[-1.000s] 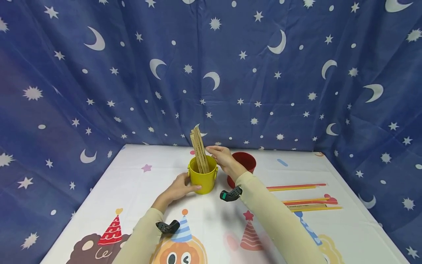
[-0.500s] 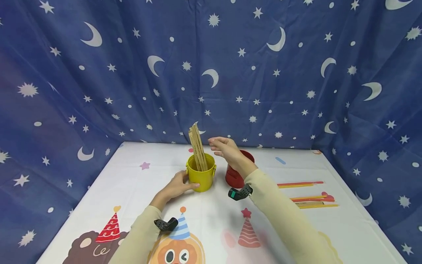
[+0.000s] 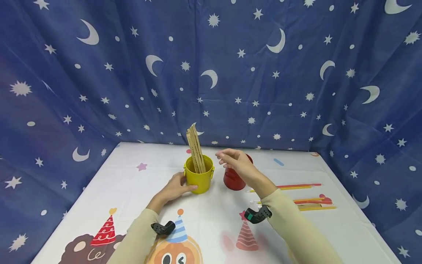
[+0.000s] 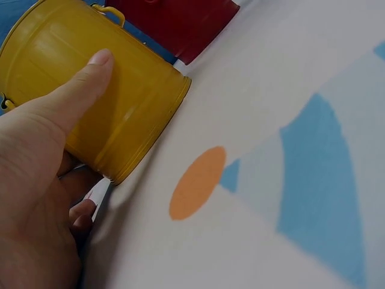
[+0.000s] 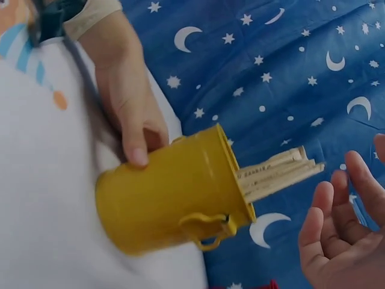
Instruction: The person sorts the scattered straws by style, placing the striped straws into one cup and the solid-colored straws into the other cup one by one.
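Observation:
A yellow metal bucket (image 3: 197, 181) with small side handles stands upright on the table. Several pale wooden sticks (image 3: 196, 152) with small dark print lean inside it, their tops well above the rim. My left hand (image 3: 174, 187) holds the bucket's left side, thumb across the front, as the left wrist view shows; some of its fingers are hidden behind the wall. My right hand (image 3: 242, 167) hangs in the air right of the sticks, its fingers loosely bent around nothing. Behind it is a red bucket (image 3: 233, 179), partly covered by that hand.
On the right of the table lie thin red and yellow sticks (image 3: 298, 187) in one group and a second group of yellow, red and pale sticks (image 3: 311, 205) nearer me. A printed white cloth (image 3: 138, 190) covers the table. A blue starry curtain (image 3: 211, 110) hangs behind.
My right hand has drawn away from beside the wooden sticks, first up, then right and down, to in front of the red bucket. My left hand stays on the yellow bucket.

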The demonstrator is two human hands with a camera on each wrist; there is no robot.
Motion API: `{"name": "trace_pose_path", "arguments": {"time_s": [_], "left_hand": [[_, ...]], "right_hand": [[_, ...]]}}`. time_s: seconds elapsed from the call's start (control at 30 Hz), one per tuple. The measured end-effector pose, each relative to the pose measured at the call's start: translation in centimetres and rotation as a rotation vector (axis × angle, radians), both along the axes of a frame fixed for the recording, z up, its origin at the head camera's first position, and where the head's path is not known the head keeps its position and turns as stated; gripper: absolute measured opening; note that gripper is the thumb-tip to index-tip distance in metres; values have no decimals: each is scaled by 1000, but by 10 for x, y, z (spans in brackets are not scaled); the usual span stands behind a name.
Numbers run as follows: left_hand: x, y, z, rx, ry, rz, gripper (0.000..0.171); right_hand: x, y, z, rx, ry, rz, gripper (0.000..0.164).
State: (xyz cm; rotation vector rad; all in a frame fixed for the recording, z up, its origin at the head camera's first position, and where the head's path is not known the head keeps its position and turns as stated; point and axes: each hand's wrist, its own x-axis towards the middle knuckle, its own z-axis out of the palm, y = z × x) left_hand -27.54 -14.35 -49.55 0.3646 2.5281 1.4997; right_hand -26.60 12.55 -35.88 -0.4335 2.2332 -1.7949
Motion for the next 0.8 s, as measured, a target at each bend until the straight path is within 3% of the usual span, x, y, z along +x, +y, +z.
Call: {"name": "trace_pose_path", "arguments": {"time_s": [0.3,0.6,0.8], "left_hand": [[-1,-2,0,17,-4,-11,82],[0,3,1,35,8,-23,78],[0,1,0,15,14,2,79]], "right_hand": [[21,42,-22,45,76,37,39],[36,98,-49,77,98,-52,40],[45,133,-62,170,73,-74,38]]}}
